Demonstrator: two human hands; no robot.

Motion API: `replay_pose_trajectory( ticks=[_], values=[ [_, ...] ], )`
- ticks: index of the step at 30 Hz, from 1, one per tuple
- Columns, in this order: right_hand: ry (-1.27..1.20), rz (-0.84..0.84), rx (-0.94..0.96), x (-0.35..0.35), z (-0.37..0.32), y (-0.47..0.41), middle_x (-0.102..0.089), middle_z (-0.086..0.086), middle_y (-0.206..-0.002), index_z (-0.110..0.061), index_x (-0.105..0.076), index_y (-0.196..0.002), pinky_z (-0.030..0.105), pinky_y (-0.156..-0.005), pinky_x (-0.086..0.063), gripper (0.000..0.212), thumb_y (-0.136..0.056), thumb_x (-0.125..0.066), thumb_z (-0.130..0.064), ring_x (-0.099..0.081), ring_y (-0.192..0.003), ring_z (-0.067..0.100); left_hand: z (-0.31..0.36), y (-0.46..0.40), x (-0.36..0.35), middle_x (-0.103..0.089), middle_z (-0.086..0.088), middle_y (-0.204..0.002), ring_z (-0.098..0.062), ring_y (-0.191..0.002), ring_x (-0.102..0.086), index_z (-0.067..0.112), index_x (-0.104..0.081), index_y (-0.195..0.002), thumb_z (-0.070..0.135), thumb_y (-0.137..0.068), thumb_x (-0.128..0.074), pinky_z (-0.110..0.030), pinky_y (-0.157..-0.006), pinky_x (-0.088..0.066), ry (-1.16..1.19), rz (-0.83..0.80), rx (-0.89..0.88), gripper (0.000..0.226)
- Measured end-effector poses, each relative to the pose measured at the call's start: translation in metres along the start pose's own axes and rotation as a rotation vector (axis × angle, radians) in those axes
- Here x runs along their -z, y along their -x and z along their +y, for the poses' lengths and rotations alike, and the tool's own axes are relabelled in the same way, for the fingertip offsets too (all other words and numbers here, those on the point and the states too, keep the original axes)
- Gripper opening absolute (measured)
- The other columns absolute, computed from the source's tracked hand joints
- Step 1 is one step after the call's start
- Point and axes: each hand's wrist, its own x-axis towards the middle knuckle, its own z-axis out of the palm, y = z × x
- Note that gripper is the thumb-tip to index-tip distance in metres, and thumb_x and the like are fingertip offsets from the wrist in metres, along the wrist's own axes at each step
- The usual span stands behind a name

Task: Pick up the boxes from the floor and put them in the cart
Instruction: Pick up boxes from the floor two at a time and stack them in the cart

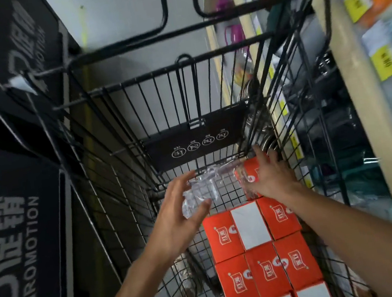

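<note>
My left hand (178, 216) reaches into the cart (128, 173) at the centre of the frame, fingers loosely curved round a crumpled piece of clear wrap (200, 193); my thumb lies against its lower edge, so this grip has the wrap, though lightly. My right hand (273, 177) is just to the right of it, fingers spread nearly straight, the palm resting against the far box (249, 171) at the cart's right wall. Some of the wrap seems to cling across that box under my palm; I cannot tell whether this grip has pinched any of it.

The boxes (263, 257) lie in the cart, packed in rows along its right side in the lower middle of the frame, red with white labels, a few showing a plain white face. They touch one another and run down out of the bottom edge. The left half of the cart floor is bare wire.

Black promotion signs (20, 248) fill the left of the frame. Shelves (368, 124) with blurred goods and yellow tags stand along the right.
</note>
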Motion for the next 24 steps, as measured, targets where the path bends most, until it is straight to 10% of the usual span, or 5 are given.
replay_pose_trajectory(
  ticks=[9, 24],
  values=[
    [-0.267, 0.237, 0.315, 0.109, 0.0, 0.13, -0.025, -0.007, -0.162, -0.04, -0.014, -0.158, 0.039, -0.098, -0.049, 0.086, -0.089, -0.065, -0.056, -0.049, -0.133, 0.018, 0.13, 0.039, 0.081, -0.045, 0.025, -0.145, 0.011, -0.133, -0.037, 0.046, -0.044, -0.142, 0.059, -0.088, -0.063, -0.028, -0.113, -0.035, -0.181, -0.018, -0.116, 0.059],
    [-0.323, 0.68, 0.566, 0.229, 0.009, 0.376, -0.027, -0.021, -0.159, -0.045, -0.03, -0.153, 0.036, -0.118, -0.034, 0.074, -0.087, -0.046, -0.074, -0.027, -0.146, 0.005, 0.292, 0.156, 0.171, -0.027, 0.025, -0.158, 0.0, -0.149, -0.016, 0.043, -0.035, -0.15, 0.07, -0.089, -0.054, -0.049, -0.122, -0.024, -0.618, 0.011, -0.686, 0.069]
  ],
)
